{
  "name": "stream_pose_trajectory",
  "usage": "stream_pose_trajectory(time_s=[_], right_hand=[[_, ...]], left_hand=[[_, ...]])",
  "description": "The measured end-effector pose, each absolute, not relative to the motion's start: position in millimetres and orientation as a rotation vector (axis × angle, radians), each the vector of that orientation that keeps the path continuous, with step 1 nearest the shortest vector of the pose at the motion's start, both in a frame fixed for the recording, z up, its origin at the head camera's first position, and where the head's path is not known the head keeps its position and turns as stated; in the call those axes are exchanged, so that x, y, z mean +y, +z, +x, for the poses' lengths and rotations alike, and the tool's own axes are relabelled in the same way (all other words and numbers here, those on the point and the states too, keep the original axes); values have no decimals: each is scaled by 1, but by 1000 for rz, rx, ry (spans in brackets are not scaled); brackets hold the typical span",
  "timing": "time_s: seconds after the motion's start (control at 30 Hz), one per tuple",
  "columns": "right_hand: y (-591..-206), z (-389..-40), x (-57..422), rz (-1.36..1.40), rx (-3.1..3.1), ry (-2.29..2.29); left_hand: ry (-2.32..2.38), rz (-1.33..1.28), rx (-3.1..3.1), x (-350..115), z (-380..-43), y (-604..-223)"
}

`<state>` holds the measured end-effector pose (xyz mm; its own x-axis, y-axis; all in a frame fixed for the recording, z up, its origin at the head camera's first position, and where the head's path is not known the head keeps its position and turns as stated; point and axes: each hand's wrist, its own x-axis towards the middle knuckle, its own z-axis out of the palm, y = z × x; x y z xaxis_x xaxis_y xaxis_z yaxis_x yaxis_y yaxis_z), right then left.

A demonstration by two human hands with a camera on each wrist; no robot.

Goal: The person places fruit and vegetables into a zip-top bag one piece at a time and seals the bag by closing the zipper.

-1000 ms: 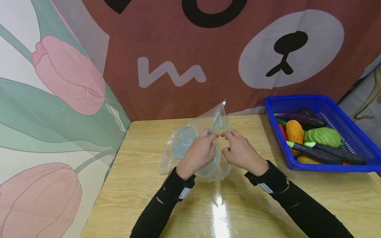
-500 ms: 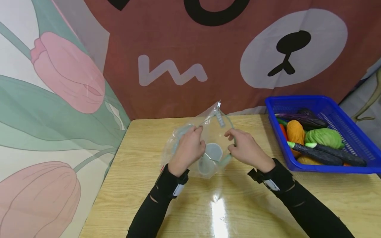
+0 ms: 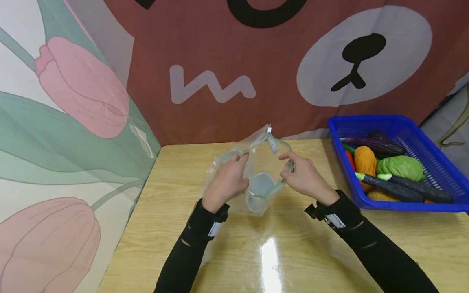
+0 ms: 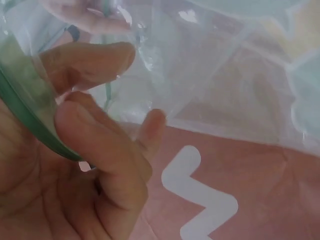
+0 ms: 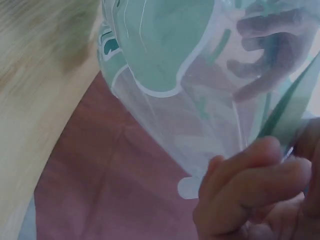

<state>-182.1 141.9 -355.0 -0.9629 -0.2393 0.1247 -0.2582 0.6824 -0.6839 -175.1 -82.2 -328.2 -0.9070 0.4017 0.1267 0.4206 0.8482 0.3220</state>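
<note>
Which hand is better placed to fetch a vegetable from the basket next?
Probably the right hand: it is nearer the basket, though both it and the left hand hold the bag.

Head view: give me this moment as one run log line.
clear bag: mouth open | left hand: grips one edge | right hand: grips opposite edge | blue basket: right of bag, vegetables inside

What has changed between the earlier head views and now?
The hands have moved apart: the left hand went left, the right hand slightly right, and the mouth of the clear bag between them is wider. Both hands hold its edges as before; the blue basket of vegetables stayed put.
</note>
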Motion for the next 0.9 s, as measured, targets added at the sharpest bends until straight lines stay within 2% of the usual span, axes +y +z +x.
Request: stream_pose_trajectory(time_s=[0.23,0.5,0.9], right_hand=[[-363,-188,146,347,-2772,1117],[-360,-190,149,284,-2773,1379],[-355,-189,157,335,-2796,1390]], left_hand=[[-542,-672,-2982,-83,-176,-331],[-542,-685,-2967,-87,-180,-332],[-609,-606,-2999,-95,-180,-328]])
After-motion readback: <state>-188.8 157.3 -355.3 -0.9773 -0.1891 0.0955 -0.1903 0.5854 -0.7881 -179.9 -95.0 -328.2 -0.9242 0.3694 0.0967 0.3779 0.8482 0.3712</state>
